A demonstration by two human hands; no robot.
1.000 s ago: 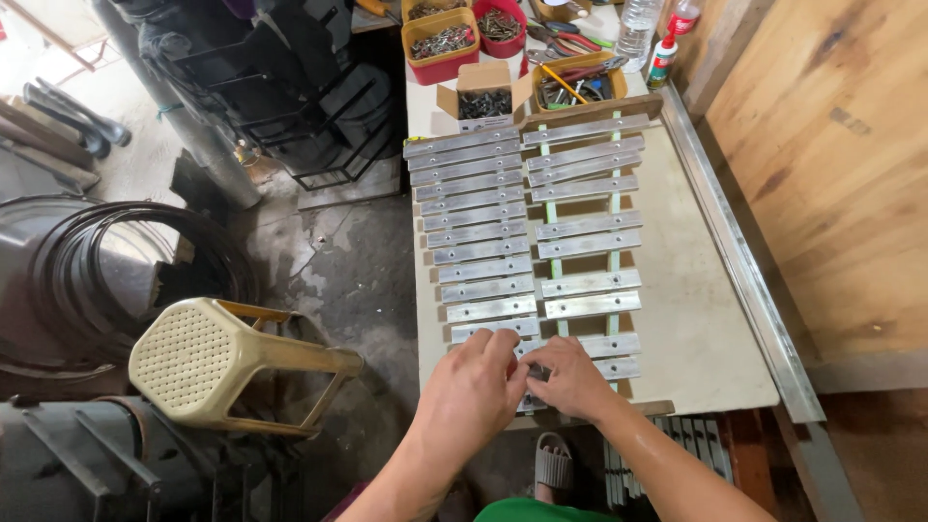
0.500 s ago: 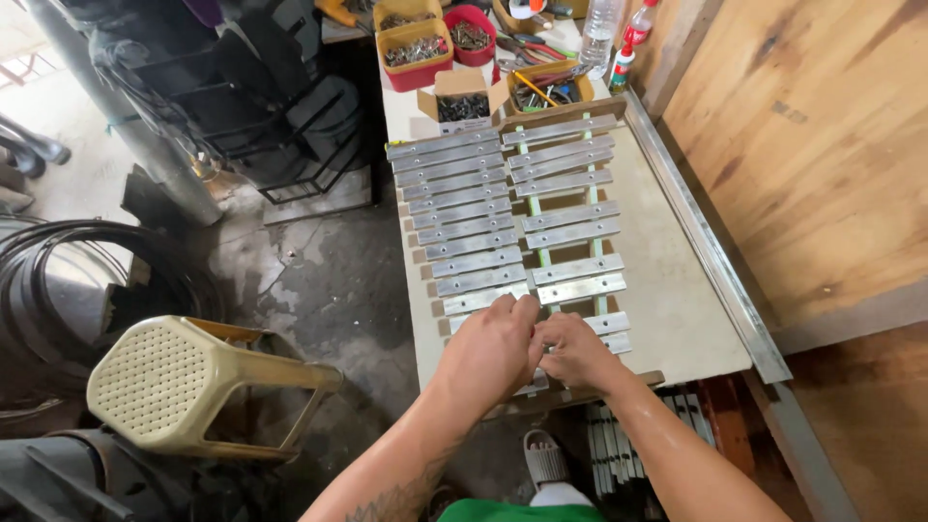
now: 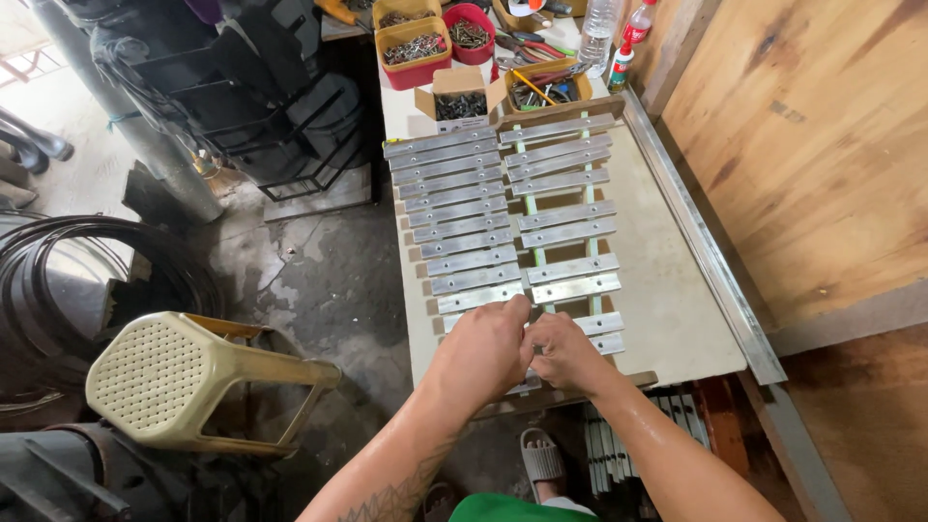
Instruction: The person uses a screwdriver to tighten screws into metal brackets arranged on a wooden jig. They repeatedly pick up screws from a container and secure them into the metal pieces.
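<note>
A xylophone-like frame with two rows of flat metal bars lies on the pale workbench. My left hand and my right hand meet at the near end of the frame, fingers curled over the lowest bars. Both hands press together on a bar near the middle rail; what the fingertips pinch is hidden under the knuckles. The upper bars lie evenly spaced and untouched.
Red and yellow bins of screws, a cardboard box of fasteners, tools and bottles crowd the bench's far end. A beige plastic stool lies tipped on the floor at left. Coiled black hose beside it. Plywood wall right.
The view has shifted slightly; both hands stay on the nearest bars, drawn a little closer together.
</note>
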